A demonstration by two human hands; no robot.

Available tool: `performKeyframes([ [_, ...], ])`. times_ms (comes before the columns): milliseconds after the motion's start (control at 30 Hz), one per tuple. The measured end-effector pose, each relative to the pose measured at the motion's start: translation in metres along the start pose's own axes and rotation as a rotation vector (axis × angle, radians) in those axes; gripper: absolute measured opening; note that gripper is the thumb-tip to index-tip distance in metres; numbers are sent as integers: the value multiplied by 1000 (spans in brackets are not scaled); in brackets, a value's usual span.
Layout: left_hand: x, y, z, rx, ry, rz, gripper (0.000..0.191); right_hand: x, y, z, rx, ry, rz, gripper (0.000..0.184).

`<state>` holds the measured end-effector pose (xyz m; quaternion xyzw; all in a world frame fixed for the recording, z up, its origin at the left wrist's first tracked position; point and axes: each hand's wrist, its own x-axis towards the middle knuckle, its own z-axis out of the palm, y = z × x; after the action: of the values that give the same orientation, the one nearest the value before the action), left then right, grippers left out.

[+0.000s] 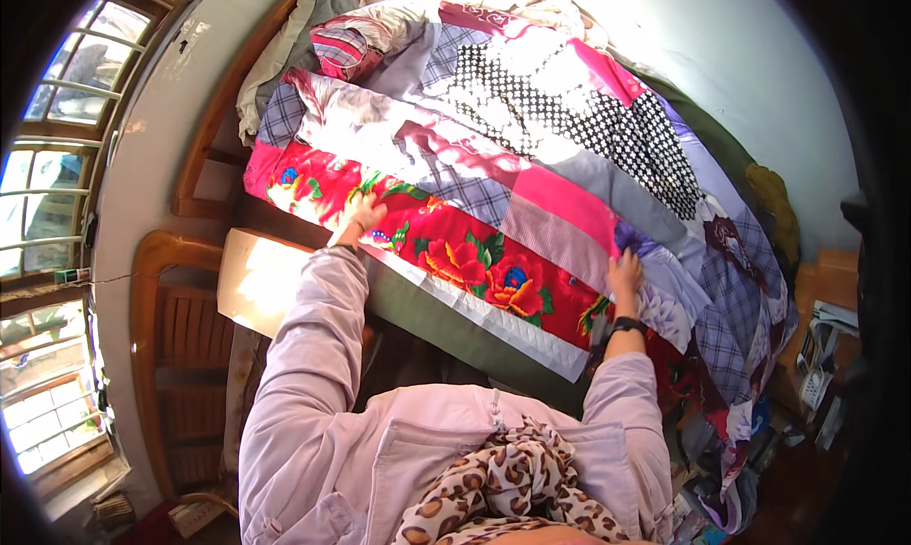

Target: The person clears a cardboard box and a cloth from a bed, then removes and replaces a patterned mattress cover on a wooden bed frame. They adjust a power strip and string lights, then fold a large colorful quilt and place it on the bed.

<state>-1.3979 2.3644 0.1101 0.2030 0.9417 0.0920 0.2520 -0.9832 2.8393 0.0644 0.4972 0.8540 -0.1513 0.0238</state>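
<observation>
A patchwork quilt [562,196] with plaid, pink and checkered pieces covers the bed, its near part folded into a long strip. Along the near edge runs red floral fabric [462,264]. My left hand [363,214] lies on the red fabric toward the left end; whether its fingers grip cloth is unclear. My right hand [626,274] touches the quilt's near edge farther right, by a purple flower print, its grip also unclear. Below the red fabric shows a white quilted pad [491,313] over a green mattress side [427,324].
A wooden headboard [206,132] and a sunlit bedside box or cabinet [260,281] stand at left, near a barred window [50,210]. A wooden chair [146,331] is by the wall. At right are a shelf with items [829,317] and clutter on the floor.
</observation>
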Motion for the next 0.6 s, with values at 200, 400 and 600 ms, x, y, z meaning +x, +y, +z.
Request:
performKeyframes([
  [200,-19,-3,23,100,-47,-60,68,-46,-39,-13,-145,169,-32,52],
  [400,16,29,49,121,58,-190,66,-121,-33,-24,-35,379,-72,37],
  [600,46,109,78,-19,95,-191,59,-218,16,-41,180,578,145,25],
])
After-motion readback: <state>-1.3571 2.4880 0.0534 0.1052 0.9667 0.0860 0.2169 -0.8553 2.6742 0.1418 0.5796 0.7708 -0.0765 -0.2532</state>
